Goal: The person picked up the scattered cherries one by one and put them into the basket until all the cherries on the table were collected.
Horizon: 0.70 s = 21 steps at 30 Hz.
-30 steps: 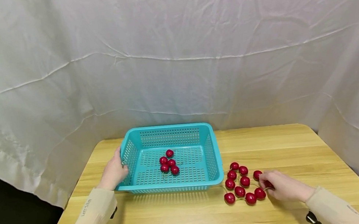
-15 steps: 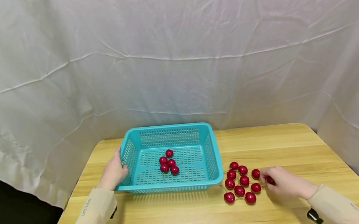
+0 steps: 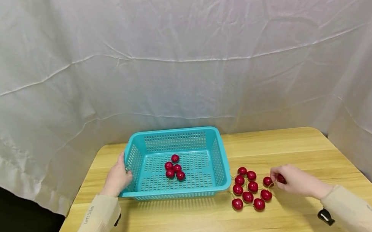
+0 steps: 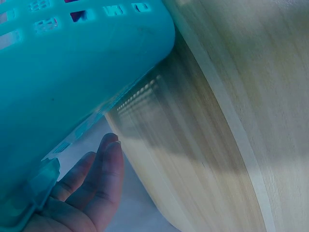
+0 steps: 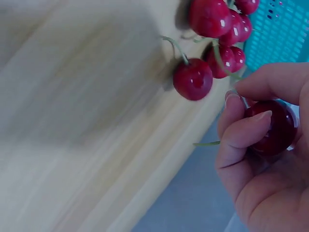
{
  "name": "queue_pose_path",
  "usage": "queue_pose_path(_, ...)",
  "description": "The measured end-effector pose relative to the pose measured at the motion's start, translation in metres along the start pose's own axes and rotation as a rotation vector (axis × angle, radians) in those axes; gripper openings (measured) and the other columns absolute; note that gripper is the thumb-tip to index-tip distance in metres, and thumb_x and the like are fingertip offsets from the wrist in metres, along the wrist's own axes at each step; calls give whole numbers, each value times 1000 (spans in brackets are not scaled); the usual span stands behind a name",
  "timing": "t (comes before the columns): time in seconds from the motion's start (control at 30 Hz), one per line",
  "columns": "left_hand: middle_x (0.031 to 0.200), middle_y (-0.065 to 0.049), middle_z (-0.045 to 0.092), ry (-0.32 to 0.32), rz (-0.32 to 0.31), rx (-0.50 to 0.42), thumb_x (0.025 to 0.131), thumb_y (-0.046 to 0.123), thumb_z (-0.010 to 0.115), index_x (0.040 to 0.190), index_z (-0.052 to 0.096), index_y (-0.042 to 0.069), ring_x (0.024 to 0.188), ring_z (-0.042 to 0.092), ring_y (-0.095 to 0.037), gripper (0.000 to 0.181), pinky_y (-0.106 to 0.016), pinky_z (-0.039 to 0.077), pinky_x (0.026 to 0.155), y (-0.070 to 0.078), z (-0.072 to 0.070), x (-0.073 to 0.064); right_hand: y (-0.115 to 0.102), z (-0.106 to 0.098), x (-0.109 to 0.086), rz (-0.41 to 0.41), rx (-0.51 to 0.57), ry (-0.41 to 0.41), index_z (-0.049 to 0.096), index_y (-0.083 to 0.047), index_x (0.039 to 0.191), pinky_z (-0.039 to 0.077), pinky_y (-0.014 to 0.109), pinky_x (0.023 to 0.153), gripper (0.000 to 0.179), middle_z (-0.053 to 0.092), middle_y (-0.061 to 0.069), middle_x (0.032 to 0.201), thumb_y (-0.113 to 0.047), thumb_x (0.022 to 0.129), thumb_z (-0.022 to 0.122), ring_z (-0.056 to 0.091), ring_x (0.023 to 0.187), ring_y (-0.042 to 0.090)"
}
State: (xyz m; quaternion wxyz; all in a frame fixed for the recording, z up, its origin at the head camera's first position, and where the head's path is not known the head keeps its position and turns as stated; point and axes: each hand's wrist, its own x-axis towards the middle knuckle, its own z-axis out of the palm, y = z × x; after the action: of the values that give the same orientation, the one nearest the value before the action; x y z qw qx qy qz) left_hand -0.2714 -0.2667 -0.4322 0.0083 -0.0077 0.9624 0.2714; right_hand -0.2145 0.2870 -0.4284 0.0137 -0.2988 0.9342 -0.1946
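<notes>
A turquoise plastic basket (image 3: pixel 177 192) with slotted walls stands on the wooden table, several red cherries (image 3: pixel 177 168) on its floor. My left hand (image 3: pixel 116 177) grips its left side, thumb over the rim; in the left wrist view the fingers (image 4: pixel 104 183) show outside the wall. To the basket's right lies a group of cherries (image 3: pixel 253 187) with green stems. My right hand (image 3: pixel 295 182) is at that group's right edge, fingers curled round one cherry (image 5: pixel 275 128). Its fingertips are right at the stem (image 5: pixel 223 63) of another cherry, (image 3: pixel 267 181) which lies beside them.
The wooden table (image 3: pixel 185 227) has rounded far corners. A pale grey curtain (image 3: pixel 181 74) hangs behind it and along both sides. Dark space (image 3: pixel 9 228) shows past the table at the lower left.
My right hand has shifted slightly away and to the right, keeping the cherry in its fingers. A cherry near it has moved a little left. The left hand and basket have stayed put.
</notes>
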Motion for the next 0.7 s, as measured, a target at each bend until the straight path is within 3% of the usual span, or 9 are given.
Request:
queue_pose_path(0.37,151,-38,38,-13,-19,-19,94,3,51,159,2,-4,133,48,-54,82,-64,45,107,1,0,0,-11,-16,14,-17,-20,75,58,-13,81,35,16,49,21,46,-12,65,6,83,66,34,57,-7)
queue_pose_path(0.7,150,-38,41,1,-12,-20,93,2,51,160,2,-2,130,51,-53,83,-64,48,103,-1,0,2,-32,-24,42,10,-8,98,59,-14,83,39,18,51,17,50,-10,66,1,86,65,38,56,-3)
